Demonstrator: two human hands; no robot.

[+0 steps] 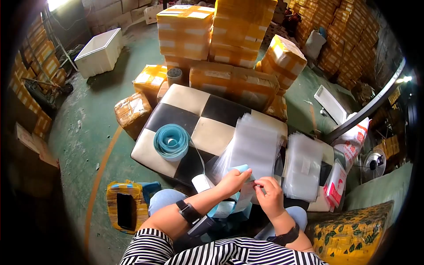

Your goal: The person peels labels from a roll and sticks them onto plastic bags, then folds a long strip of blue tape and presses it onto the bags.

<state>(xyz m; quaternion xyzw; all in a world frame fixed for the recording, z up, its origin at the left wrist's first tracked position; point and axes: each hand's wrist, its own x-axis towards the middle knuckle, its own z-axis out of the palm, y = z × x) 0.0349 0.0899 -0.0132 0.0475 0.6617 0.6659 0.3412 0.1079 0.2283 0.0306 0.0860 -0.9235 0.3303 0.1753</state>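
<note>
My left hand (pixel 235 182) is closed on a blue-backed strip of white labels (pixel 244 197), which hangs between my hands over my lap. With thumb and fingertips pinched, my right hand (pixel 269 196) is at the strip's upper right edge and seems to grip a label there. A roll of blue label strip (pixel 171 142) rests on the checkered padded bench (pixel 214 132), its loose tail leading to a white curl of labels (pixel 202 183) beside my left hand. Just beyond my hands lies a fanned pile of clear plastic bags (pixel 254 148). Another bag stack (pixel 304 163) is to its right.
Taped cartons (pixel 234 84) stand behind the bench. A phone (pixel 125 210) lies on a taped stool (pixel 112 194) at left. A white foam box (pixel 99 55) sits on the floor. At right are a red-and-white packet (pixel 335 185), a dark curved bar (pixel 371 104) and a yellow leaf-patterned box (pixel 353 232).
</note>
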